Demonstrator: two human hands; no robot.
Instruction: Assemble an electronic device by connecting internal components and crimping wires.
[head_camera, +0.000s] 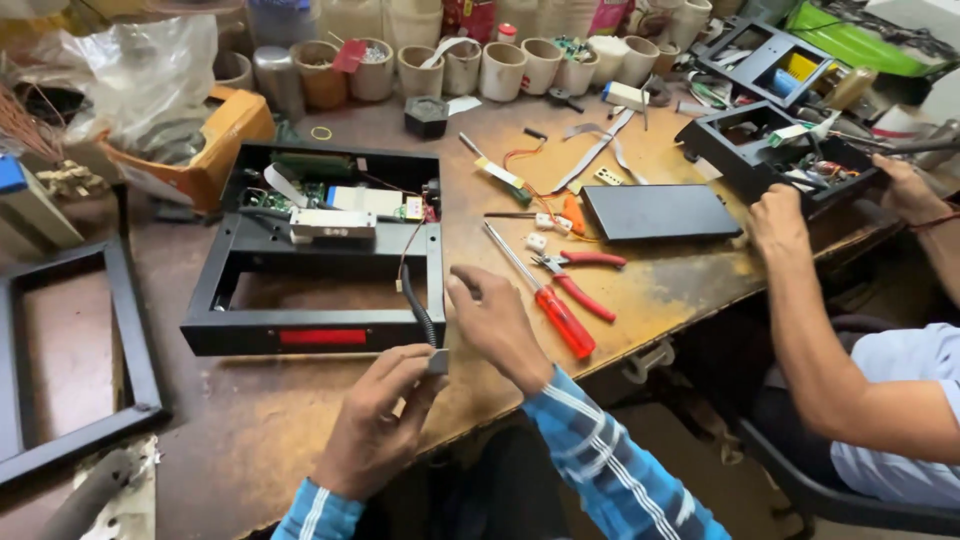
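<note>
Open black metal housing (315, 250) sits on the workbench (660, 300): green circuit board, white block and loose wires in its rear half, front half bare, red strip on the front face. Row of cups (500, 68) along the back edge, a few with small parts, contents mostly unclear. Second black housing (775, 150) at right, wired inside, with a co-worker's hands (780, 220) on it.

Left hand (375, 425) curled, thumb and fingers pinching a small grey part (438, 362) at the end of the black coiled cable (418, 310) running from the housing. Right hand (495, 325) half closed over the same part, fingertips touching it. The part is mostly hidden; can't tell what it is.

Red-handled screwdriver (545, 300) and pliers (575, 275) lie just right of the hands.
</note>
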